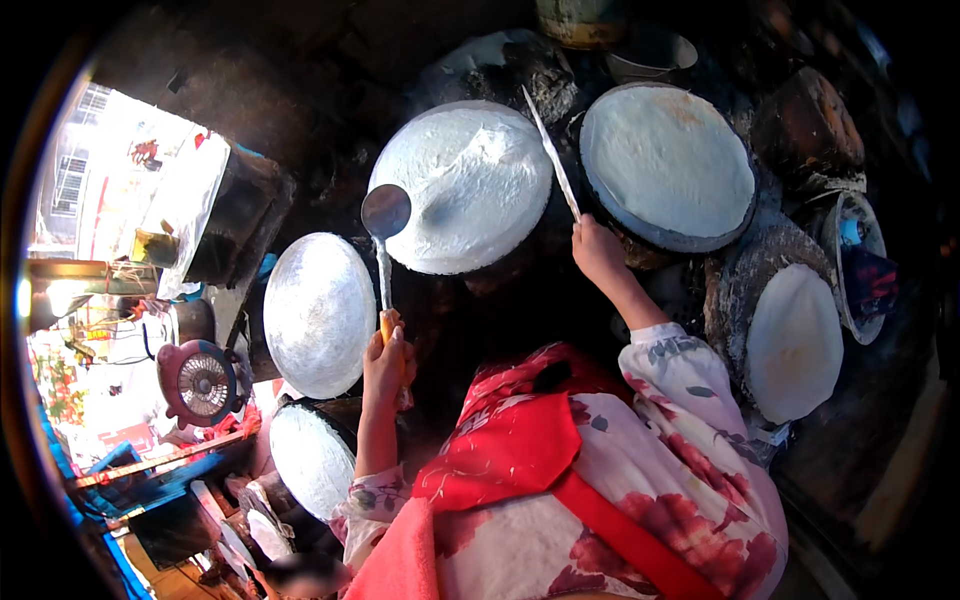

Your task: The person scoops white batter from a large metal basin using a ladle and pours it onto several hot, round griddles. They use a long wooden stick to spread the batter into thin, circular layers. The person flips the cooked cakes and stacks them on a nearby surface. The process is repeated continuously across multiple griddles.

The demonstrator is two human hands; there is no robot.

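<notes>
My left hand (390, 365) grips the orange handle of a long metal ladle (385, 208), whose dark round bowl is over the lower left part of a round griddle (470, 170) coated with lumpy white batter. My right hand (600, 250) holds a long, thin white flat stick (550, 150), raised diagonally beside that griddle's right edge. To its right is another round griddle (665, 155) with a smooth white sheet on it. I cannot tell whether the ladle touches the batter.
More round white-coated griddles sit at left (315, 310), lower left (310, 460) and right (790, 345). A metal bowl (855, 300) stands far right, a pot (650, 55) at the back. A small fan (200, 385) faces up near the bright opening at left.
</notes>
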